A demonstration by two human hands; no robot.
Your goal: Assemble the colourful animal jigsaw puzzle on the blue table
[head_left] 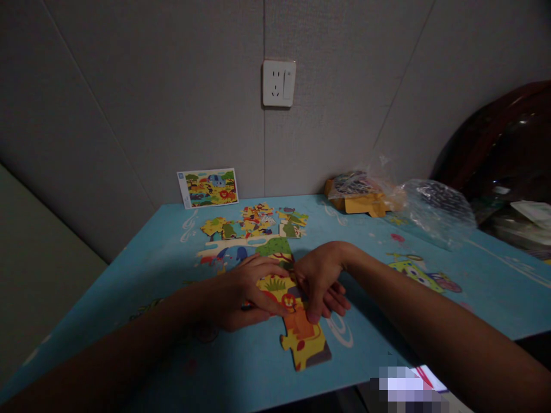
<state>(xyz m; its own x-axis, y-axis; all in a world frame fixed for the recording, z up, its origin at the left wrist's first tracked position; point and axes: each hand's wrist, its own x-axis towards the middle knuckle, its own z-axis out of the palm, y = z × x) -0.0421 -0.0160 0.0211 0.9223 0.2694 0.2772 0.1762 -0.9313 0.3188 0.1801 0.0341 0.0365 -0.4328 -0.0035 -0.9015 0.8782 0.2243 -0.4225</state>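
Note:
A partly assembled jigsaw puzzle (275,284) with a cartoon jungle picture lies in front of me, its middle partly covered by my hands. My left hand (252,292) rests on the puzzle from the left, fingers stretched out over it, near a lion's face. At the puzzle's right edge, my right hand (321,281) is bent down, its thumb pressing on an orange-and-yellow section. Its other fingers curl loosely beside that edge, apart from the thumb. The lower puzzle pieces (306,344) jut toward me. Several loose puzzle pieces (257,221) lie beyond the assembled part.
A picture card (209,188) leans on the wall at the back left. An orange-brown package (364,203) and clear plastic bag (437,209) sit at the back right of the blue patterned table (150,252). A wall socket (279,84) is above.

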